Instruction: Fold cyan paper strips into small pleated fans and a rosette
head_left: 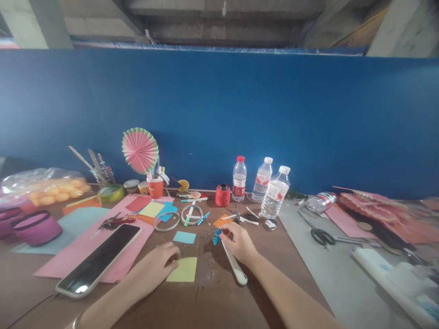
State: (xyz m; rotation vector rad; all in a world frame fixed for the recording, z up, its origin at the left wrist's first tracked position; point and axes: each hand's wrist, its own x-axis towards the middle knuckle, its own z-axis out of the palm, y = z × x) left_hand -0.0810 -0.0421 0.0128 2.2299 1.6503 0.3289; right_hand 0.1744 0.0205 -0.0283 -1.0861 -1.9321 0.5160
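Between the thumb and fingers of my right hand (pixel 239 242) is a small blue pleated paper fan (pixel 217 236). A white handle-like strip (pixel 235 265) with a rounded end runs out below that hand; I cannot tell whether the hand grips it too. My left hand (pixel 159 259) rests on the table, fingers loosely curved and holding nothing, its fingertips at the left edge of a yellow paper square (pixel 183 269). A light blue paper piece (pixel 184 237) lies just beyond. Dark specks are scattered near the fan.
A phone (pixel 103 258) lies on pink paper (pixel 56 265) to the left. Behind stand a red thread spool (pixel 222 195), several water bottles (pixel 239 178) and a cup (pixel 155 187) of tools beside a pink paper fan (pixel 140 151). Scissors (pixel 322 236) and a power strip (pixel 387 274) lie right.
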